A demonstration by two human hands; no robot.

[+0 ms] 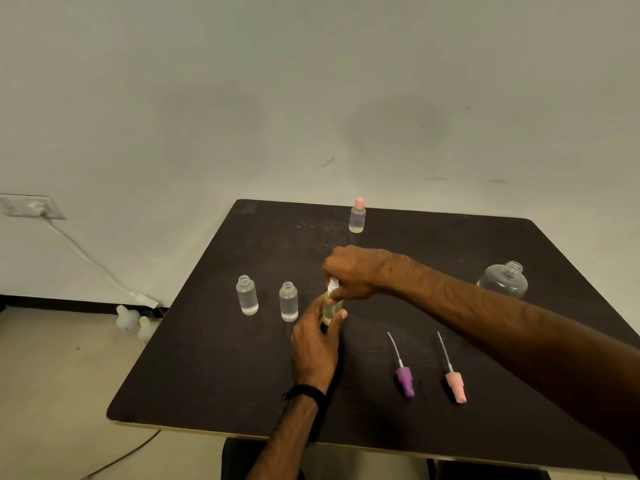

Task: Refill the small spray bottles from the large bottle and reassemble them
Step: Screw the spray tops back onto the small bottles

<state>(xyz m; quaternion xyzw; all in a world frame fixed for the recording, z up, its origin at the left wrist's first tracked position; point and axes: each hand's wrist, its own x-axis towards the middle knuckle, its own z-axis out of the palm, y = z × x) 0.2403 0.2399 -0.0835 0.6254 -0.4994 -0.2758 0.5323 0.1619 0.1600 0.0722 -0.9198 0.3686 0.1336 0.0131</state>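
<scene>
The surface [450,258] is a really dark brown, near black, with a pale edge along the near side. Far bottle [357,216] has a pink cap and a purple band on it. The two open small bottles [247,295] on the left are clear. Near right there's a purple sprayer [405,379] and a pink sprayer [456,386], both with white tubes. The held bottle [331,306] looks yellowish. The wristband [306,393] is black.

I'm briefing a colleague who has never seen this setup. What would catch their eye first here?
Two hands meet mid-table over a small yellowish bottle: the left hand grips its body while the right hand holds the white cap on top. Left of them stand two open clear bottles; nearer the front edge lie a purple sprayer and a pink sprayer. The large bottle stands uncapped at the right.
</scene>
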